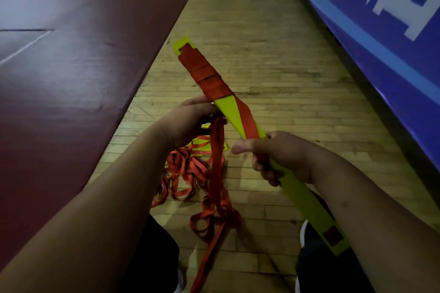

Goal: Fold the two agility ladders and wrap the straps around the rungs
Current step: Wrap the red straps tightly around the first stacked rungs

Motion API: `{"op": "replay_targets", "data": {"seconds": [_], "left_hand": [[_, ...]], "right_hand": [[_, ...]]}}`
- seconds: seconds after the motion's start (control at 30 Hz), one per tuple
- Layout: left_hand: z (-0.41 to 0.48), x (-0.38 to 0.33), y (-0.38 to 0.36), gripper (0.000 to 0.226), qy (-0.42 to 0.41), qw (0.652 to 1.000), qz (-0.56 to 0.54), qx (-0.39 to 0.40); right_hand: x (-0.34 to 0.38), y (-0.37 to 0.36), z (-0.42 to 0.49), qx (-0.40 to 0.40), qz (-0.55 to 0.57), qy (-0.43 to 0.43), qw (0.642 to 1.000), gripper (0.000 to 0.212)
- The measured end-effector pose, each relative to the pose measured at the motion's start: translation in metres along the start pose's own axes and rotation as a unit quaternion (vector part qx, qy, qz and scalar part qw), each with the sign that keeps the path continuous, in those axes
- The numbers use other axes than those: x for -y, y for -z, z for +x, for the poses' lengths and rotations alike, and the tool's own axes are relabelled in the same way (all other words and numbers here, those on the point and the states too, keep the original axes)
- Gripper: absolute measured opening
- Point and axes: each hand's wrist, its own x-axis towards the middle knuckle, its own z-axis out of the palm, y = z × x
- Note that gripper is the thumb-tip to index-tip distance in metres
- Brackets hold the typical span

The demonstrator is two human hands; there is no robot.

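Both bare forearms reach in from the bottom corners and meet at a bundle of flat yellow plastic rungs [307, 200], which is held in the air slanting from lower right to upper left above the floor. The right hand [281, 157] grips the bundle at about its middle, fingers curled round the underside and the thumb sticking out to the left. Toward the far end of the bundle, a red webbing strap [207, 74] is wound round it in tight, overlapping turns, leaving only the yellow tip bare; one length of the strap runs slantwise down the yellow face and goes in under the right hand. The left hand [188, 121] is just beside the bundle, below the last turn, fingers curled on the loose run of strap [217, 150], which hangs straight down from it and ends in loops on the floor. Under the bundle lies a tangled heap of red webbing and yellow flat pieces [188, 169]. Beneath it all is a pale wooden plank floor [262, 43]. Left of the bundle rises a dark maroon padded mat [71, 54]; right of it, a blue banner with white lettering [392, 31]. Below the near end of the bundle, dark trousers [321, 269] and the edge of a white shoe [303, 231] show.
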Motion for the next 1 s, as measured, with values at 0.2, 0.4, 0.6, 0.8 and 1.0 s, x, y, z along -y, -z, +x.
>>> {"op": "replay_targets", "data": {"seconds": [0.2, 0.4, 0.6, 0.8, 1.0], "left_hand": [[-0.007, -0.003, 0.005, 0.027, -0.013, 0.999, 0.028, 0.018], [-0.015, -0.008, 0.005, 0.029, -0.053, 0.99, 0.125, -0.033], [-0.016, -0.007, -0.008, 0.023, -0.012, 0.968, 0.217, -0.126], [-0.027, -0.017, -0.006, 0.052, 0.075, 0.972, -0.215, -0.061], [-0.026, -0.012, 0.003, 0.026, 0.059, 0.973, -0.214, -0.058]], "right_hand": [[0.004, -0.003, -0.008, 0.03, 0.002, -0.017, 0.999, 0.07], [0.007, -0.003, -0.014, 0.055, 0.009, -0.03, 0.998, 0.081], [0.002, -0.005, -0.012, 0.082, -0.018, -0.044, 0.996, 0.081], [-0.001, -0.002, -0.002, 0.026, -0.034, -0.013, 0.999, 0.08], [-0.005, -0.01, 0.01, -0.024, -0.025, -0.013, 0.999, 0.077]]}}
